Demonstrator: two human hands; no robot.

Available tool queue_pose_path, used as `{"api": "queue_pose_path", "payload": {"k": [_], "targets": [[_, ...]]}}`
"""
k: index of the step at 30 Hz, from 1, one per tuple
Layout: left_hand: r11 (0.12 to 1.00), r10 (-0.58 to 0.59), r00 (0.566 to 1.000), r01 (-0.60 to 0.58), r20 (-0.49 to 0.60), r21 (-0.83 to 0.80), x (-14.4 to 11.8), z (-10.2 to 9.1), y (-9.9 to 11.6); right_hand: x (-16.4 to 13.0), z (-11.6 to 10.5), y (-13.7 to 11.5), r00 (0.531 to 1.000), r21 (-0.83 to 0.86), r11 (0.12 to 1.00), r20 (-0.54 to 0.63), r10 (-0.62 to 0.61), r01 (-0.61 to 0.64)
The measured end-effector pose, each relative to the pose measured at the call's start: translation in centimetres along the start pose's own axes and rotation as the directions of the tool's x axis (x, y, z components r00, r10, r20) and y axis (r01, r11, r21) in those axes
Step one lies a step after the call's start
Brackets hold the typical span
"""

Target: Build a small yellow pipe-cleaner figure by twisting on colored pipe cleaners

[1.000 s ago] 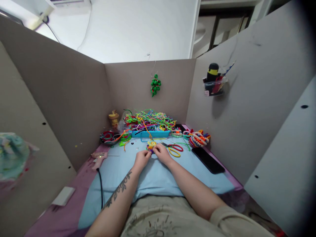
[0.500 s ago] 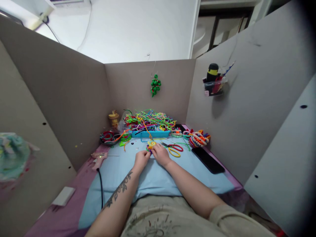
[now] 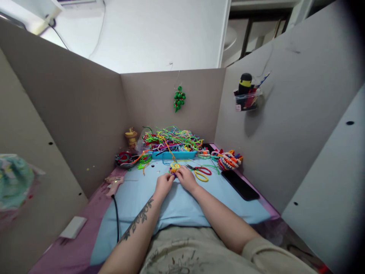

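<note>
A small knotted cord piece (image 3: pixel 174 167) in yellow, orange and purple lies between my hands in the middle of the blue cloth. My left hand (image 3: pixel 164 183) is closed, its fingertips pinching the piece's near left edge. From the right, my right hand (image 3: pixel 186 179) grips the same piece, its fingers covering part of it. An orange cord (image 3: pixel 169 146) runs from the piece up toward the heap of cords. Scissors (image 3: pixel 201 173) with red and yellow handles rest just right of my right hand.
A blue tray (image 3: pixel 173 155) heaped with colourful cords (image 3: pixel 173 137) stands at the back. A pink glue gun (image 3: pixel 115 185) with a black cable lies left, a white box (image 3: pixel 73 227) nearer. On the right are a black phone (image 3: pixel 240 185) and a striped knotted piece (image 3: pixel 229 160). Grey panels enclose the table.
Both hands stay on the knotted piece in nearly the same place. The fingers of my right hand have shifted very slightly; nothing else visibly moves.
</note>
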State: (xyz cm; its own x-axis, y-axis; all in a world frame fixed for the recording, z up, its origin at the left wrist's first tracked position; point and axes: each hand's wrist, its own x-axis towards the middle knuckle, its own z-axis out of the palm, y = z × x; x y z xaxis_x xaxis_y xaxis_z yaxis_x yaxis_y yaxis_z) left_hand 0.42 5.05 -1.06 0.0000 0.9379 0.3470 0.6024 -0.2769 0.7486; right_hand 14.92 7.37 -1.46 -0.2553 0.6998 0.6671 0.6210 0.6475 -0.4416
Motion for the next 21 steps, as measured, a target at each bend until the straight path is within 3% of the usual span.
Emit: {"api": "queue_pose_path", "payload": {"k": [21], "targets": [[0.999,-0.022,1.0,0.022,0.002,0.034,0.01,-0.01,-0.04,-0.13,0.27,-0.36,0.998,-0.05,0.997,-0.013,-0.058,0.057]]}}
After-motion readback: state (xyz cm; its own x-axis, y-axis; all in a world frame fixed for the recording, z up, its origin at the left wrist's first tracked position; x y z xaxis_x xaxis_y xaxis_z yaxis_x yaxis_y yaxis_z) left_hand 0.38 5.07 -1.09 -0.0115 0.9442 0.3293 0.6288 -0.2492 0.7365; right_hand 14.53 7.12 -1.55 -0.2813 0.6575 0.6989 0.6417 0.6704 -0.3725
